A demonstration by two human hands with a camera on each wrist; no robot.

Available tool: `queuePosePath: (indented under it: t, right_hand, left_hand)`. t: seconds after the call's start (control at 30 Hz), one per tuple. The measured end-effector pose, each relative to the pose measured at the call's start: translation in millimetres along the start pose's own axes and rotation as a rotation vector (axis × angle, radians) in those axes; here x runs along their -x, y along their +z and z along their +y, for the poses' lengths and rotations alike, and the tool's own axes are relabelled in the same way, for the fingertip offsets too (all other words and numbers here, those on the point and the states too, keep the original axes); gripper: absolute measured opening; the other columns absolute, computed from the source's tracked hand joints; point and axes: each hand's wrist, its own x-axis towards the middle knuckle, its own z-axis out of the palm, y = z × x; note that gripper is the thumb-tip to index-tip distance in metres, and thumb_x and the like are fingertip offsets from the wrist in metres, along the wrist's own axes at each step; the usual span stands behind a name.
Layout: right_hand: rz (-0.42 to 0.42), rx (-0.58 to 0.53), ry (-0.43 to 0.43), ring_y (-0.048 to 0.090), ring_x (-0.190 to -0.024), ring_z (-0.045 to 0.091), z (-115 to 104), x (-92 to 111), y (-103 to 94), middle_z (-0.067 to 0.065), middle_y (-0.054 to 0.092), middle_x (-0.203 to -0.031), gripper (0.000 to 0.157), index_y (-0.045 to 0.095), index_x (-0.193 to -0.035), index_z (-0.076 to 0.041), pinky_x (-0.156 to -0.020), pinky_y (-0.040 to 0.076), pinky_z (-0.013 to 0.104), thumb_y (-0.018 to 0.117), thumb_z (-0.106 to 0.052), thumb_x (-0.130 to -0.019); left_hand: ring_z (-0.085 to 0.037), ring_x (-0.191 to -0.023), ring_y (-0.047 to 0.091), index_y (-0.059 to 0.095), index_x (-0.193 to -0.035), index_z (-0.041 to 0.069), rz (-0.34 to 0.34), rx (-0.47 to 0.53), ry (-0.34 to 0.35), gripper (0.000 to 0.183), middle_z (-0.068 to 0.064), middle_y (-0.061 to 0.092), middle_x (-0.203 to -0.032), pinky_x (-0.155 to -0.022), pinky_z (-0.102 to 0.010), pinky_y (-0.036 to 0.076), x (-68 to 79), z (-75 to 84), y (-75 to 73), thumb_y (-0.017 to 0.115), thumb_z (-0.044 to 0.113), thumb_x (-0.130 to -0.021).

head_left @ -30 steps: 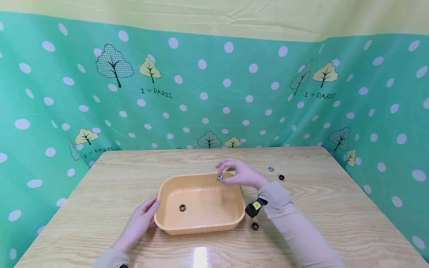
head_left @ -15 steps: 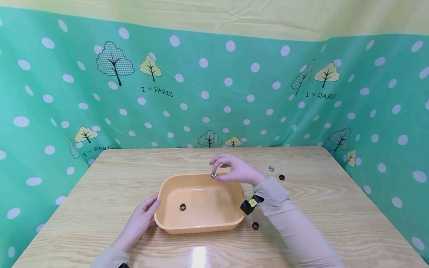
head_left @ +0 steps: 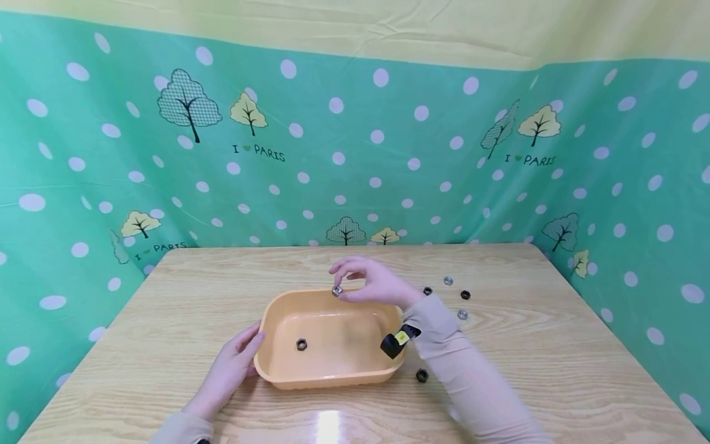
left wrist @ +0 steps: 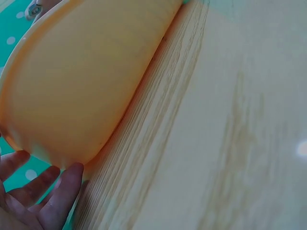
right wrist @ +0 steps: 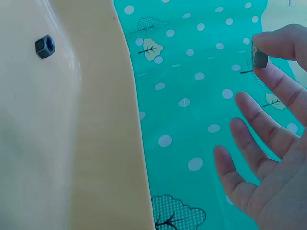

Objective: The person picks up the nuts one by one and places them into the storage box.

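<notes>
A peach plastic basin (head_left: pixel 333 383) stands on the wooden table, with a dark hex nut (head_left: pixel 302 344) lying on its floor. My left hand (head_left: pixel 230 367) rests at the basin's left end; in the left wrist view its fairly straight fingers (left wrist: pixel 64 191) touch the outer wall. Between right thumb and index finger I pinch a silver hex nut (right wrist: pixel 260 58), held above the basin's far rim. The other fingers of this right hand (head_left: pixel 377 285) are spread and hold nothing.
On the table right of the basin lie dark nuts (head_left: pixel 422 375), (head_left: pixel 466 295) and silver nuts (head_left: pixel 448 280), (head_left: pixel 463 314). Another dark nut (head_left: pixel 428 290) shows just beyond the right wrist. A green dotted curtain (head_left: pixel 377 166) encloses the table's back and sides.
My right hand has moved left along the basin's far rim with the silver nut, uncovering more nuts behind the wrist. The left hand and basin have stayed in place.
</notes>
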Motion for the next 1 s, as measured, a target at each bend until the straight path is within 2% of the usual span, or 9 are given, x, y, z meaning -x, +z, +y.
queuePosePath:
  t: [0.37, 0.53, 0.73, 1.0]
  right_hand:
    - [-0.040, -0.059, -0.006, 0.049, -0.120, 0.019, -7, -10, 21.5, 0.007, 0.056, -0.126, 0.011, 0.065, -0.090, -0.010, -0.106, 0.044, 0.037, 0.070, -0.006, -0.080]
    - [-0.046, -0.073, -0.035, 0.049, -0.119, 0.017, -10, -15, 28.3, 0.006, 0.058, -0.124, 0.012, 0.066, -0.091, -0.009, -0.105, 0.045, 0.036, 0.071, -0.006, -0.080]
    - [-0.050, -0.103, -0.019, 0.049, -0.119, 0.019, -2, -18, 36.1, 0.013, 0.058, -0.124, 0.013, 0.066, -0.091, -0.006, -0.102, 0.048, 0.040, 0.072, -0.006, -0.079]
    - [-0.077, -0.174, 0.014, 0.049, -0.120, 0.022, 9, -20, 44.5, 0.020, 0.056, -0.126, 0.015, 0.064, -0.094, -0.001, -0.103, 0.047, 0.035, 0.070, -0.003, -0.081]
  left_hand:
    - [-0.036, -0.117, 0.055, 0.030, -0.146, 0.002, 0.007, -0.025, 0.003, 0.059, -0.025, 0.029, -0.150, -0.080, -0.032, 0.059, 1.4, -1.1, 0.2, 0.046, 0.034, -0.100]
    - [-0.037, -0.119, 0.053, 0.029, -0.146, 0.002, 0.007, -0.024, 0.008, 0.059, -0.025, 0.028, -0.150, -0.080, -0.032, 0.059, 1.1, -0.7, 0.5, 0.046, 0.034, -0.100]
    - [-0.036, -0.118, 0.054, 0.030, -0.146, 0.001, 0.007, -0.006, 0.014, 0.057, -0.025, 0.029, -0.150, -0.080, -0.032, 0.059, -0.4, -0.9, 1.3, 0.046, 0.031, -0.100]
    - [-0.032, -0.112, 0.057, 0.032, -0.145, 0.001, 0.014, 0.011, 0.014, 0.055, -0.025, 0.031, -0.149, -0.077, -0.032, 0.060, -1.4, -1.6, 1.8, 0.047, 0.028, -0.100]
